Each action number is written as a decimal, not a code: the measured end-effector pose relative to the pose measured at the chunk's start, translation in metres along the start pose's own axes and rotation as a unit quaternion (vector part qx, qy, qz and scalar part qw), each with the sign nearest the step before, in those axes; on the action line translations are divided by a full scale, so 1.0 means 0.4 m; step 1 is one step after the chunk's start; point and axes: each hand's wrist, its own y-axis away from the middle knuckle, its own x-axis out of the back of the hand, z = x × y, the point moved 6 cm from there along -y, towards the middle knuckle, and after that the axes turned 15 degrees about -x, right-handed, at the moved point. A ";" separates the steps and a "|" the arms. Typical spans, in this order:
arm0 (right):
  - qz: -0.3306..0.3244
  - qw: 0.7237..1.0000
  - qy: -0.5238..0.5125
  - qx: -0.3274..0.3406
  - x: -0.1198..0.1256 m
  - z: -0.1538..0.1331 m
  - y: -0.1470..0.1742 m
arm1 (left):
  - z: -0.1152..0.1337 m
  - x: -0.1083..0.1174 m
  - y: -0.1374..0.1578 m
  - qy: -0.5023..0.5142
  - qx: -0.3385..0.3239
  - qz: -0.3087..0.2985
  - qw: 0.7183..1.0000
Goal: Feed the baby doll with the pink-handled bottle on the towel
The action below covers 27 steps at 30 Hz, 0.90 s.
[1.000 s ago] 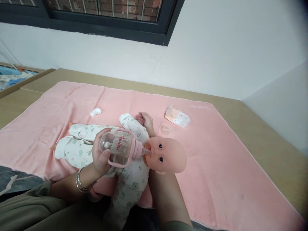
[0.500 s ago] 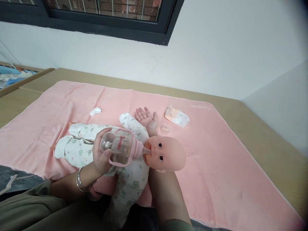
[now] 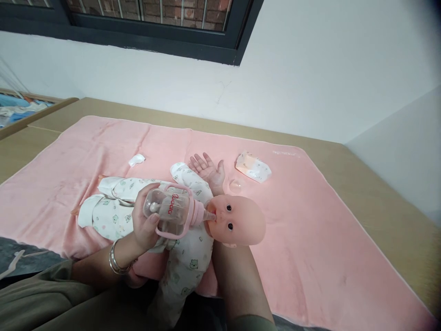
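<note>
A baby doll (image 3: 244,219) in a white printed suit lies on its back, its head toward the right. Wrapped round the base of a clear baby bottle (image 3: 175,214) with pink handles is my left hand (image 3: 146,220). The bottle's teat touches the doll's mouth. My right forearm passes beneath the doll's neck, and my right hand (image 3: 210,171) comes out beyond it, palm up, fingers spread, holding nothing. Close to that hand lies a clear bottle cap (image 3: 236,185).
Under the doll a pink blanket (image 3: 310,239) covers much of the wooden table (image 3: 372,184). A packet of wipes (image 3: 253,166) and a crumpled white tissue (image 3: 137,160) rest on it. Behind stands a white wall with a dark-framed window (image 3: 151,34).
My right hand has shifted slightly left, its fingers a little more spread. The bottle stays at the doll's mouth in my left hand.
</note>
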 end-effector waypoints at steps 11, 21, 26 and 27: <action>-0.003 1.000 -0.017 -0.001 -0.007 0.000 0.007 | 0.007 -0.006 -0.002 0.001 -0.009 -0.010 1.000; 0.025 0.999 0.043 -0.004 -0.011 0.004 0.013 | 0.014 -0.006 -0.008 -0.018 -0.013 -0.005 1.000; 0.023 0.998 0.066 -0.005 -0.011 0.001 0.009 | 0.005 0.000 -0.003 -0.008 -0.011 -0.002 1.000; 0.022 0.998 0.067 -0.009 -0.011 0.001 0.008 | 0.004 0.001 -0.003 -0.009 -0.014 -0.002 1.000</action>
